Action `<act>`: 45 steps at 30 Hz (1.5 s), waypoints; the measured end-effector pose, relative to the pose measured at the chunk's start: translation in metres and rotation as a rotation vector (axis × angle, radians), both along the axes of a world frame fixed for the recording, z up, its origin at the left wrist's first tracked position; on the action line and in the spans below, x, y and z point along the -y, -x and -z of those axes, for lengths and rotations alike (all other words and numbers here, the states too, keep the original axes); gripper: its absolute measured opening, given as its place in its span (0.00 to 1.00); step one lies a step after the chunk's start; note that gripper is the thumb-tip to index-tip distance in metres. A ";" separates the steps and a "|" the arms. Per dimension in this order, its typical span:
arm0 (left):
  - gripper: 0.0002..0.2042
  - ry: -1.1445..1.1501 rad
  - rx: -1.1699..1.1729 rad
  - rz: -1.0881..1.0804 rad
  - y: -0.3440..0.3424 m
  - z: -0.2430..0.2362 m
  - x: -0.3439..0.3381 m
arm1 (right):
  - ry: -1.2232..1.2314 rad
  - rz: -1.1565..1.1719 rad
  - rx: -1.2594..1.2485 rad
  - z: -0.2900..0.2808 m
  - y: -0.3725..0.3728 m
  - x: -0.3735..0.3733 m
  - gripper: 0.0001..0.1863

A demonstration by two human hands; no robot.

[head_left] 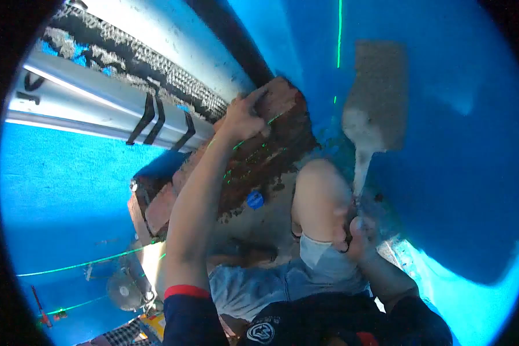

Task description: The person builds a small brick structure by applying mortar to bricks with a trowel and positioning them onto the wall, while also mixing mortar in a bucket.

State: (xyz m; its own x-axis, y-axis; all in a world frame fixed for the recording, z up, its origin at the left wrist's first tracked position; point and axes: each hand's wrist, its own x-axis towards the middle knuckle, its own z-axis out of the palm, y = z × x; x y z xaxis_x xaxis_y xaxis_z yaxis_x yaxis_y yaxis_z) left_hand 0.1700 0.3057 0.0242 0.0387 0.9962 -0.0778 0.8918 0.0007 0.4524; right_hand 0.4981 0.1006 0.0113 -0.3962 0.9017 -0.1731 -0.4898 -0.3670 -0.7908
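The right hand [358, 235] has its grip around a trowel [380, 92], blade pointing to twelve o'clock. Near eleven o'clock, the left hand [242, 122] rests, loosely spread, on rough brickwork [285, 112].

left arm [195, 219] stretched forward, left hand [243, 120] spread; right arm [391, 282] bent, right hand [357, 241] curled beside a bare knee [322, 181].

blue wall [461, 190] at three o'clock, brighter blue wall [57, 179] at nine, green light line [339, 34] at one, fan [126, 290] near eight, bright glow [444, 291] at four
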 end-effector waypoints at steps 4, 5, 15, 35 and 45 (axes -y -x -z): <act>0.48 -0.004 0.121 -0.003 0.001 0.006 -0.003 | -0.025 -0.013 -0.018 0.001 0.004 -0.004 0.26; 0.49 0.004 0.094 -0.023 -0.002 0.004 -0.003 | -0.019 -0.022 -0.048 0.003 0.005 -0.005 0.26; 0.49 -0.096 0.042 0.079 0.014 0.027 0.003 | -0.085 -0.023 0.002 -0.002 0.013 -0.004 0.23; 0.51 -0.015 -0.008 -0.101 0.059 0.016 0.083 | -0.541 -0.077 0.844 -0.052 0.027 -0.105 0.20; 0.49 -0.018 0.003 -0.134 0.059 0.016 0.084 | -0.624 -0.098 0.869 -0.014 0.061 -0.147 0.18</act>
